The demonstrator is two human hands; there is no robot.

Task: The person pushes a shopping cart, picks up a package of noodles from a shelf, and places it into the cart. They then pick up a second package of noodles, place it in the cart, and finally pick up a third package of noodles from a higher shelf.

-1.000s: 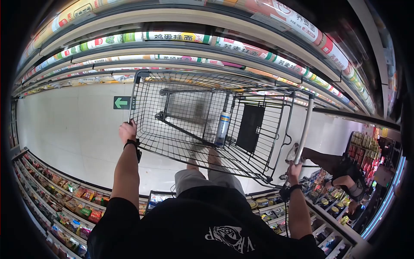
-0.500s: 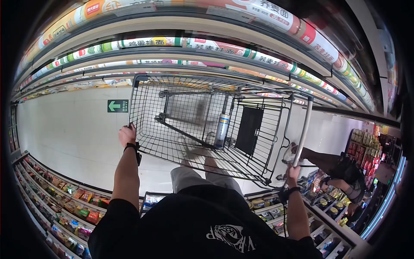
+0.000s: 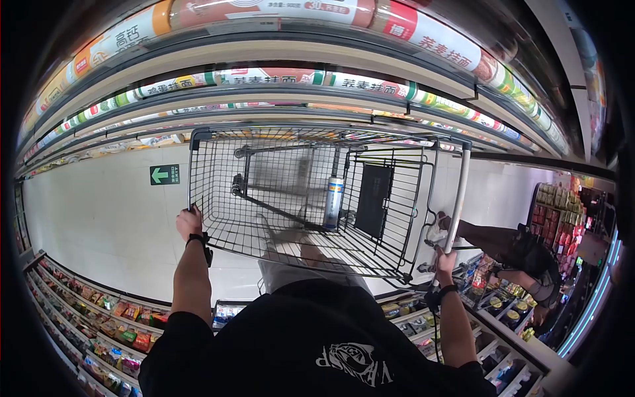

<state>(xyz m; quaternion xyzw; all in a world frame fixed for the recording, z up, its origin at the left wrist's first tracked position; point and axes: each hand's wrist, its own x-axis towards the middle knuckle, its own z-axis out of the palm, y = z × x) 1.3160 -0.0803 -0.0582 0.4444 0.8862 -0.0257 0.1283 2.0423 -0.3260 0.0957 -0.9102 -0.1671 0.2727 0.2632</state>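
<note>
While both arms are held out ahead of the body, a wire shopping cart (image 3: 193,165) is gripped at two spots. The left hand (image 3: 188,223) is clenched on the basket's near corner rim, its fingers (image 3: 192,214) curled over the wire. The right hand (image 3: 444,259) is closed round the lower end of the pale handle bar (image 3: 458,192); how far the fingers wrap cannot be told at this size. A black wristband (image 3: 199,239) is worn on the left wrist, and another is seen on the right.

Between the two sets of fingers, inside the basket, a slim can (image 3: 333,202) with a blue and white label is seen upright or nearly so, just beside a black flap (image 3: 372,200) on the side nearer the right fingers.

Beyond the left fingers, a green arrow sign (image 3: 165,175) is set on the pale floor (image 3: 92,212). Past the cart, long shelves (image 3: 370,83) of packaged goods are stacked in rows. Below the left arm, lower shelves (image 3: 99,317) of small packets are seen. Well out past the right fingers, another person (image 3: 522,248) in dark clothes is bent toward a display.
</note>
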